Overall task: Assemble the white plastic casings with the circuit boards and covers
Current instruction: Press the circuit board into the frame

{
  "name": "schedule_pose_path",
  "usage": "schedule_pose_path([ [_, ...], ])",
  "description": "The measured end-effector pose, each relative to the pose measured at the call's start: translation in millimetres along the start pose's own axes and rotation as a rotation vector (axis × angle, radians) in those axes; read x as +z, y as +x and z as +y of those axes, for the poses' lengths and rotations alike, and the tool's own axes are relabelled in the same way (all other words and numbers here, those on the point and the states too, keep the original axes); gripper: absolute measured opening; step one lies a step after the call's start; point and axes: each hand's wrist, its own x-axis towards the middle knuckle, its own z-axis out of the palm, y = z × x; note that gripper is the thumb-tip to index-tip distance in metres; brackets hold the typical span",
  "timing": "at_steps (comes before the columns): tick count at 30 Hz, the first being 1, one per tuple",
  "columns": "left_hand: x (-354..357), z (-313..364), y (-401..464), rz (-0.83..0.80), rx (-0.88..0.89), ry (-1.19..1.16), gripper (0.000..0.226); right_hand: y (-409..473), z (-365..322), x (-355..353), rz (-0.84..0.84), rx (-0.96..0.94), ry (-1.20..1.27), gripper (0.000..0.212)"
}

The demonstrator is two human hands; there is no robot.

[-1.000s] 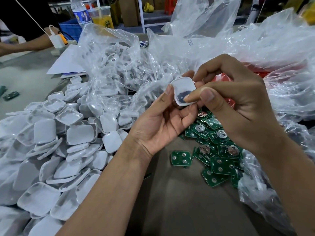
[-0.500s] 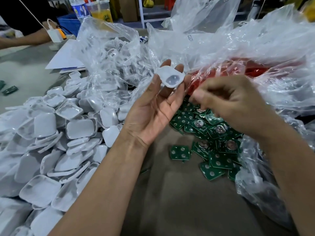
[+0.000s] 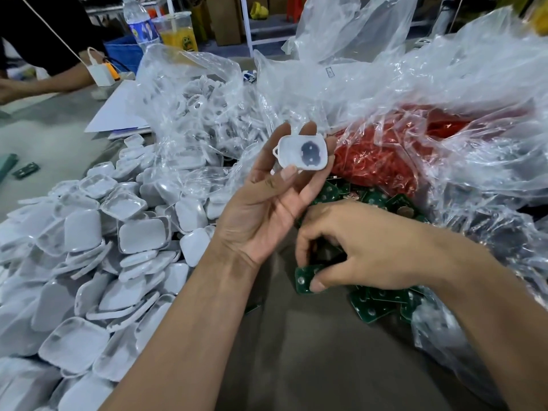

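My left hand (image 3: 264, 209) holds a white plastic casing (image 3: 302, 152) up between thumb and fingertips, its hollow side toward me with a dark round pad inside. Lower down, my right hand (image 3: 361, 247) reaches into the pile of green circuit boards (image 3: 376, 304) and pinches one green circuit board (image 3: 305, 278) between thumb and fingers. A big heap of white covers (image 3: 89, 256) lies to the left on the table.
Crumpled clear plastic bags (image 3: 415, 108) fill the back and right; one holds white casings (image 3: 201, 114), another red parts (image 3: 376, 161). At the far left are another person's arm (image 3: 44, 81), a water bottle (image 3: 139, 22), a drink cup (image 3: 178, 34) and white paper (image 3: 121, 114). Bare brown tabletop (image 3: 311, 366) lies in front.
My right hand has let go of the casing, dropped to the circuit boards and taken hold of one. My left hand has turned the casing so its hollow side faces me.
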Motion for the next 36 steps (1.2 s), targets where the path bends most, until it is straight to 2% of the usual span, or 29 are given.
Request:
schedule_pose_path([
  [4, 0.7, 0.0, -0.6, 0.02, 0.003, -0.017, 0.05, -8.2, 2.3, -10.7, -0.01, -0.032, 0.281, 0.016],
  [6, 0.9, 0.0, -0.6, 0.033, 0.009, 0.024, 0.056, -14.5, 7.1, -19.3, 0.062, -0.087, 0.503, 0.012],
  [7, 1.1, 0.1, -0.5, 0.032, 0.01, 0.04, 0.06, -17.0, 9.7, -22.8, 0.14, -0.119, 0.629, 0.01],
  [9, 1.8, 1.1, -0.7, 0.021, -0.001, 0.012, 0.062, -18.5, 15.4, -26.4, 0.361, -0.146, 0.893, 0.019],
  [11, 3.3, 1.5, -0.5, 0.021, -0.012, 0.01, 0.058, -16.5, 20.4, -27.9, 0.554, -0.095, 1.072, 0.03],
  [13, 4.0, 1.5, -0.5, 0.042, -0.007, 0.034, 0.057, -12.9, 23.4, -26.6, 0.66, -0.013, 1.165, 0.028],
  [19, 4.5, 1.7, -0.3, 0.109, 0.024, 0.059, 0.062, -5.2, 22.4, -20.5, 0.705, 0.143, 1.224, 0.02],
  [24, 5.2, 1.2, 0.0, 0.122, 0.017, 0.058, 0.064, -6.5, 21.8, -21.9, 0.717, 0.153, 1.22, 0.019],
  [31, 4.9, -1.9, 2.3, 0.108, 0.036, 0.086, 0.044, -9.0, 19.0, -21.0, 0.729, 0.148, 1.056, 0.021],
  [36, 5.3, -3.0, 3.4, 0.105, 0.024, 0.125, 0.045, -8.2, 17.8, -21.6, 0.707, 0.154, 1.125, 0.027],
])
